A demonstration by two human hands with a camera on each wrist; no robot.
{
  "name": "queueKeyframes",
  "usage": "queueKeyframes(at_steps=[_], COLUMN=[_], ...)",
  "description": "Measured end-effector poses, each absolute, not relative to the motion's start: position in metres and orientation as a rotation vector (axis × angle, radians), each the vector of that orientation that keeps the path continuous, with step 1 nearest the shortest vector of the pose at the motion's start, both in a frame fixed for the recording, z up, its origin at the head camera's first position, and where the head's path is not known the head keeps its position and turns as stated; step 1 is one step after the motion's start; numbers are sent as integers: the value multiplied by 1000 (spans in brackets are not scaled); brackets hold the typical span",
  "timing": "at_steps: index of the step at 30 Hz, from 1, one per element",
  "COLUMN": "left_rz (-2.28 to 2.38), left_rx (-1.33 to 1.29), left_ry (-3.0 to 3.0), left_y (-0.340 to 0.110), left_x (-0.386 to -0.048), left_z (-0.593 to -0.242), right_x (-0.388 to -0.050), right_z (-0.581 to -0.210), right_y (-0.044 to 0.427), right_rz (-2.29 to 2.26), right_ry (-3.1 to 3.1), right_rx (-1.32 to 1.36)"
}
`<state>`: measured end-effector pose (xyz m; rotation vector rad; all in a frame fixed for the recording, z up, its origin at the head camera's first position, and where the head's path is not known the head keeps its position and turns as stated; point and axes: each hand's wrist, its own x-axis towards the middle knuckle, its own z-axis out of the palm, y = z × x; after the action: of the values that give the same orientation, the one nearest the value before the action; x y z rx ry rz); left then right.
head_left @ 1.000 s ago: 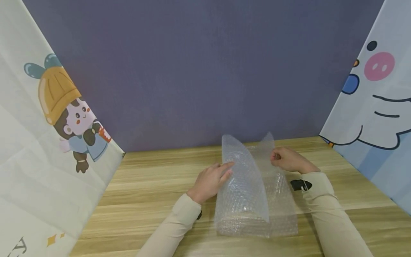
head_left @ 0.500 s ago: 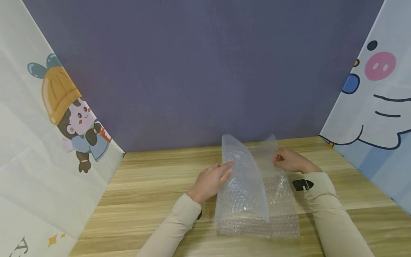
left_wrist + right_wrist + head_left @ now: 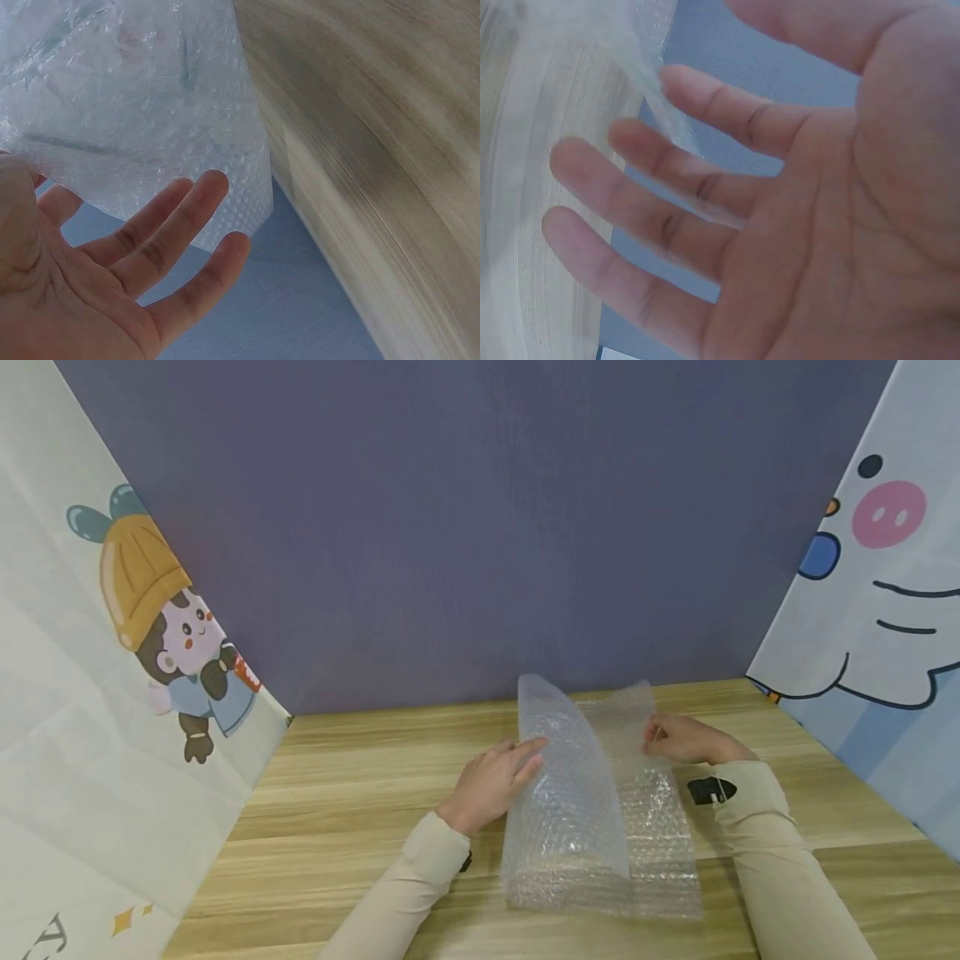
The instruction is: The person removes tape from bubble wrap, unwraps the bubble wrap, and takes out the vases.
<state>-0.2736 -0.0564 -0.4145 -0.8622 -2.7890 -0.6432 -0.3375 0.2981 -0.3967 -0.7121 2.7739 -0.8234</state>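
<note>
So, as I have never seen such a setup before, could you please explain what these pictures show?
There is no machine: a person works with a bare left hand and right hand. The wide picture is taken from the head, looking forward and down; the two close ones come from the wrists, each showing one hand. On the wooden table is bubble wrap, partly folded over itself. The left hand touches its left side. The right hand is at its right edge; I cannot tell whether its fingers hold it.

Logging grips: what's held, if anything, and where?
Clear plastic bubble wrap, apparently pinched at its right edge by the right hand; left hand touches it.
</note>
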Motion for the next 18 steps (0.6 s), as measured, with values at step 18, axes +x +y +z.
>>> queueKeyframes(at_steps=[18], left_rz=[-642], left_rx=[-870], left_ry=[-2782], left_y=[-56], left_x=[-275], left_z=[-415], right_x=[-334], right_z=[-399], right_y=[278], right_rz=[-669], right_ry=[2849], right_rx=[-741])
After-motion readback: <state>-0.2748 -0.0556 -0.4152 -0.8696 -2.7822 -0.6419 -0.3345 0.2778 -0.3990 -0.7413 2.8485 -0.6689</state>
